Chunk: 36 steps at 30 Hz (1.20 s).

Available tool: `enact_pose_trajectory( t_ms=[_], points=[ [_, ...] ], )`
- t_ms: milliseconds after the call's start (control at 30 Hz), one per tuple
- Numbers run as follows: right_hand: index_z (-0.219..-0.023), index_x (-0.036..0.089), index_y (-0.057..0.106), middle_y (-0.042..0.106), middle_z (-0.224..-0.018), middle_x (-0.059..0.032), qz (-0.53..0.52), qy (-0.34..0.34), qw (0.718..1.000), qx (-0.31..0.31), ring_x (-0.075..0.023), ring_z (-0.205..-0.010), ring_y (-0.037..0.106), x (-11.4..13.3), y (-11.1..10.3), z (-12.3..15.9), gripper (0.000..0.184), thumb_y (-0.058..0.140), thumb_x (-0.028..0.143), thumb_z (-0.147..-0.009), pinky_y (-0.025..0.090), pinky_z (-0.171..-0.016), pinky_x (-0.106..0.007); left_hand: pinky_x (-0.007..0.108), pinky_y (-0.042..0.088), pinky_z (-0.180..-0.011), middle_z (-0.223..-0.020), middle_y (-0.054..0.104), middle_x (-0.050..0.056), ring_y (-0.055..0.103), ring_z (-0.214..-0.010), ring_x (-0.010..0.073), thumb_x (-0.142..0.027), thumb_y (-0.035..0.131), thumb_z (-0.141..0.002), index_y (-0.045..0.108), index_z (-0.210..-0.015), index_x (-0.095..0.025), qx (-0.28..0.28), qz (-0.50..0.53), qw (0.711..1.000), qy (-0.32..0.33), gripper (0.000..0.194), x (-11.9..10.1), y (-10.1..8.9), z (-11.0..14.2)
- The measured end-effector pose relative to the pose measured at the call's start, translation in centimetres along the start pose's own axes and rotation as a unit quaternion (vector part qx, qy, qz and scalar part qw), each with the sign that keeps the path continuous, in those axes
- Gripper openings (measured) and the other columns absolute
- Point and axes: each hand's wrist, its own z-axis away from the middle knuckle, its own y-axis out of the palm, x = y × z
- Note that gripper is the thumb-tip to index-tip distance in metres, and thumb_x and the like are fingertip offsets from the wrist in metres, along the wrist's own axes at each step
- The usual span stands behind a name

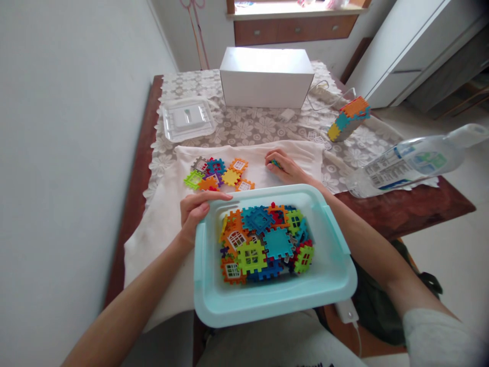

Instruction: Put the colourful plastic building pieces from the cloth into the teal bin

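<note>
A light-blue plastic tub [332, 290] is close to my body, heaped with interlocking plastic building tiles [278, 243] in blue, green, orange and red, some with white window inserts. My left hand [198, 209] grips the tub's upper left corner, fingers along the rim. Beyond the tub, my right hand [284, 167] rests low over the white cloth [160, 239]. Its fingers are curled round a small blue-green building tile [275, 163], mostly hidden. To the left of that hand lies a loose group of tiles [231, 177] in yellow, orange, purple, blue and lime.
A white box [267, 81] stands at the table's back, with a clear plastic lid [187, 118] left of it. An assembled tile block [348, 120] and a large clear bottle [412, 160] are on the right. A wall [76, 127] borders the left side.
</note>
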Motion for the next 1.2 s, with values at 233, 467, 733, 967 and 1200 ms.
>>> enact_pose_trajectory(
  t_ms=[233, 467, 733, 967, 1200],
  points=[
    [-0.117, 0.027, 0.066, 0.069, -0.127, -0.0098, 0.011, -0.025, 0.999, 0.018, -0.0271, -0.113, 0.068, -0.5, 0.6, 0.2, 0.018, 0.069, 0.036, -0.101, 0.058, -0.109, -0.047, 0.035, 0.052, -0.059, -0.087, 0.089, 0.009, 0.076, -0.067, 0.0240, -0.043, 0.064, -0.092, 0.096, -0.093, -0.021, 0.004, 0.006, 1.000, 0.005, 0.038, 0.2, -0.1, -0.1],
    [-0.099, 0.025, 0.066, 0.069, -0.117, -0.0073, 0.001, -0.085, 0.995, -0.057, -0.0223, -0.103, 0.068, -0.8, 0.8, 0.2, 0.010, 0.075, 0.030, -0.097, 0.059, -0.095, -0.038, 0.032, 0.049, -0.057, -0.084, 0.089, 0.007, 0.075, -0.065, 0.0210, -0.040, 0.065, -0.092, 0.096, -0.093, -0.022, 0.010, 0.015, 1.000, 0.018, 0.036, 0.0, -0.1, -0.3],
    [-0.103, 0.023, 0.070, 0.074, -0.099, -0.0055, 0.055, -0.027, 0.997, -0.055, -0.0201, -0.085, 0.065, 0.0, -0.2, 0.5, 0.016, 0.070, 0.039, -0.103, 0.050, -0.082, -0.034, 0.035, 0.049, -0.058, -0.086, 0.089, 0.008, 0.074, -0.064, 0.0222, -0.040, 0.064, -0.091, 0.096, -0.093, -0.022, 0.007, 0.001, 1.000, 0.017, 0.037, 0.2, -0.2, -0.2],
    [-0.097, 0.022, 0.072, 0.076, -0.102, -0.0070, 0.119, 0.023, 0.993, 0.014, -0.0220, -0.087, 0.065, 0.0, -2.7, 1.2, 0.034, 0.085, 0.053, -0.096, 0.047, -0.081, -0.034, 0.034, 0.047, -0.055, -0.084, 0.089, 0.007, 0.073, -0.063, 0.0212, -0.038, 0.064, -0.092, 0.096, -0.096, -0.022, 0.014, 0.017, 1.000, 0.013, 0.036, 0.2, -0.2, -0.1],
    [-0.122, 0.024, 0.076, 0.080, -0.125, -0.0111, 0.098, 0.075, 0.990, 0.061, -0.0342, -0.114, 0.074, 0.2, -4.3, 1.6, 0.040, 0.083, 0.050, -0.092, 0.059, -0.101, -0.048, 0.035, 0.045, -0.055, -0.083, 0.088, 0.006, 0.071, -0.062, 0.0210, -0.036, 0.063, -0.092, 0.096, -0.096, -0.022, 0.011, 0.011, 1.000, 0.010, 0.036, 0.1, -0.1, -0.1]
  ],
)
